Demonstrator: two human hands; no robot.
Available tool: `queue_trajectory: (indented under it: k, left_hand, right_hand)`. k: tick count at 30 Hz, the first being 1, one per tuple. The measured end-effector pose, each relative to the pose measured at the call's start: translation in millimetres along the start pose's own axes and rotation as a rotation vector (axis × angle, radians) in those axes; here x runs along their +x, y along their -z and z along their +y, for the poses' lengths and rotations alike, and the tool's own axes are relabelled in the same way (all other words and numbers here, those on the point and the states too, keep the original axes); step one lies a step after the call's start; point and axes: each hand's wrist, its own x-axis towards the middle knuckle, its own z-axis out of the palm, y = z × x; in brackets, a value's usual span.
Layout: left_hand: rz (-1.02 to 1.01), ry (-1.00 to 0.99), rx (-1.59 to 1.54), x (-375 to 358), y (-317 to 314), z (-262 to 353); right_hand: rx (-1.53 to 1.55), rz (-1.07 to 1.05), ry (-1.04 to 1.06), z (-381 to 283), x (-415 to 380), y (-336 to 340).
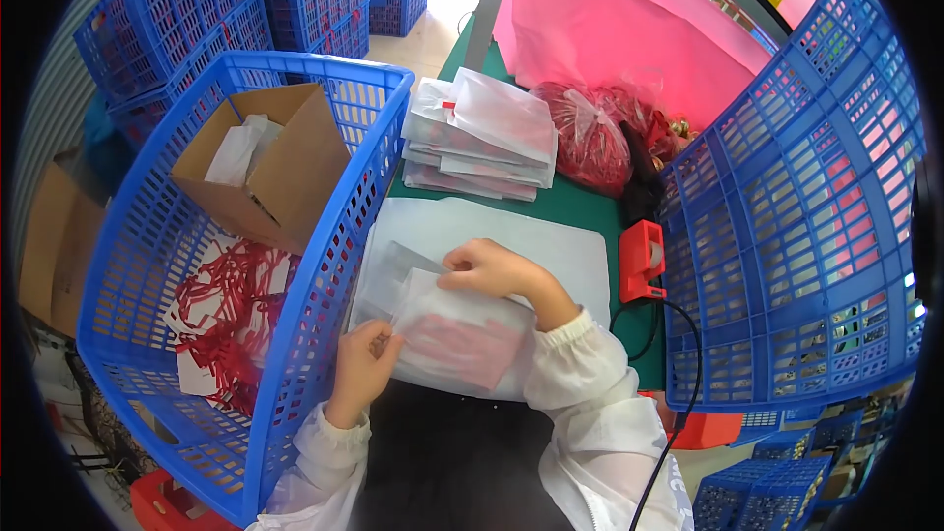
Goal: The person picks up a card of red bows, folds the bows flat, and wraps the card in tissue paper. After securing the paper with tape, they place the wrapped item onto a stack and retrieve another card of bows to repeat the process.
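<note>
A translucent plastic bag [462, 339] with something pink and white inside lies in front of me on a white sheet [565, 256]. Its clear flap [379, 280] sticks out toward the upper left. My left hand [364, 362] pinches the bag's left edge between thumb and fingertips. At the top edge, my right hand [497, 273] has its fingers curled and closed on the bag; the fingertips are partly hidden. Just beyond the sheet, a stack of similar filled bags [482, 133] rests on the green tabletop [582, 205].
To the left, a blue crate [339, 265] contains a cardboard box [305, 152] and white tags with red ribbons [231, 320]. A red tape dispenser [641, 261], a cable [696, 354] and bagged red items [590, 138] are on the right, beside a tilted blue crate [787, 236].
</note>
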Motion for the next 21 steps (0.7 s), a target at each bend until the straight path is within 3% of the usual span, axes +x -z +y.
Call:
queue_trajectory:
  k: [1, 3, 6, 8, 11, 12, 14, 17, 21]
  left_hand:
    - [0.05, 0.007, -0.058, -1, -3, -2]
    - [0.156, 0.025, -0.176, -2, -11, -6]
    - [0.073, 0.058, -0.12, -2, -8, 3]
    - [0.09, -0.028, -0.089, 0, -12, -1]
    - [0.091, -0.049, -0.072, 3, -11, -4]
    - [0.091, -0.036, -0.072, 4, -11, -5]
    - [0.101, -0.044, -0.083, 3, -12, -8]
    - [0.116, -0.073, -0.032, -1, -13, -7]
    - [0.136, -0.146, 0.059, -3, -16, -3]
  right_hand:
    - [0.051, -0.008, 0.042, -5, -10, 5]
    - [0.116, 0.177, 0.047, -17, -40, 15]
    - [0.54, 0.448, -0.023, -13, -75, 41]
    - [0.875, 0.672, -0.059, -4, -84, 53]
    - [1.195, 0.829, 0.144, -6, -58, 51]
    - [1.219, 0.972, 0.101, -10, -39, 48]
    - [1.333, 1.061, 0.104, -20, -12, 51]
    - [1.439, 1.11, 0.234, -7, 33, 59]
    - [1.327, 1.146, 0.18, -6, 71, 60]
